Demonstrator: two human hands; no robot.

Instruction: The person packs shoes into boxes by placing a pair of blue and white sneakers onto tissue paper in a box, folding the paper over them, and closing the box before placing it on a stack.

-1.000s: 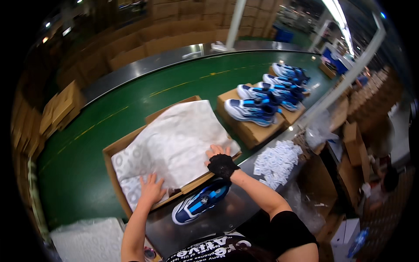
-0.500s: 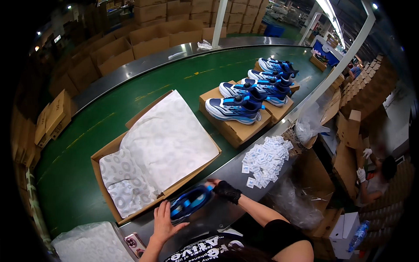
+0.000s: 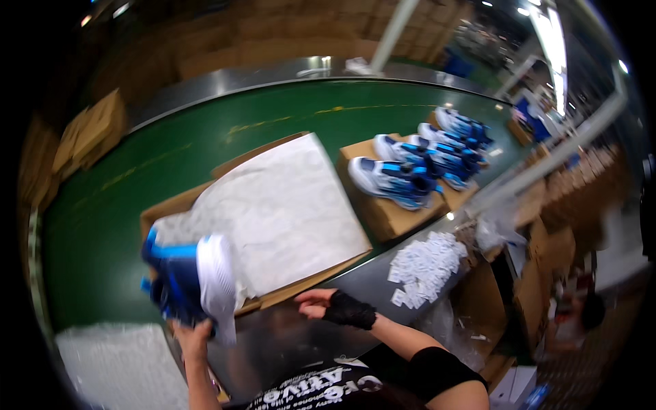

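Between the thumb and fingers of my left hand [image 3: 191,335], I grip a navy-blue and white sports shoe with bright blue trim [image 3: 174,280] by its near end. I have it turned on its side, the thick white sole facing right and the dark upper facing left; it is blurred, so I cannot tell exactly where each fingertip presses. The shoe is at the left end of a wide, open brown cardboard box [image 3: 311,280], in front of soft white lining paper [image 3: 287,212], and I cannot tell whether it touches either one.

My right hand [image 3: 316,303], with a black fingerless glove [image 3: 350,309] around it and the wrist, holds nothing; its fingers are loosely bent and point left, near the close wall of the box, over a shiny grey metal ledge [image 3: 273,335].

The box sits on a smooth green conveyor belt [image 3: 89,239]. To its right, several navy, blue and white shoes [image 3: 391,181] stand clustered on brown cardboard cartons [image 3: 393,222]. A loose heap of small white packets [image 3: 425,266] lies on the ledge, and beside my left forearm is a flat white stack under clear plastic [image 3: 123,369]
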